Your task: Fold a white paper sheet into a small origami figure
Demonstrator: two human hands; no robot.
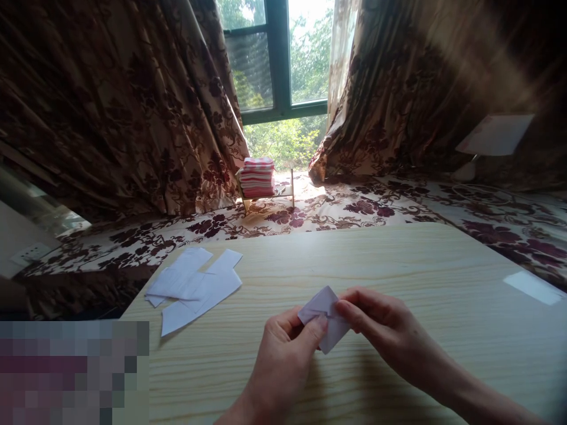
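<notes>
A small folded piece of white paper [326, 301], roughly diamond-shaped with creased flaps, is held above the wooden table [416, 265]. My left hand [287, 348] grips its left side, the thumb pressed on the front near the middle. Pinching the right corner is my right hand [376, 316], thumb in front and fingers behind. The fingers behind the paper are partly hidden. Several loose white paper strips and sheets [195, 289] lie overlapping on the table's left part, apart from both hands.
Beyond the table, a small stand [270, 195] carries a stack of red-and-white striped cloth-like pieces [257, 176] on a floral-covered ledge [363, 206]. A lamp [494, 136] stands at the far right. Patterned curtains [133, 118] flank a window [279, 71]. A bright white patch [534, 287] lies near the right edge.
</notes>
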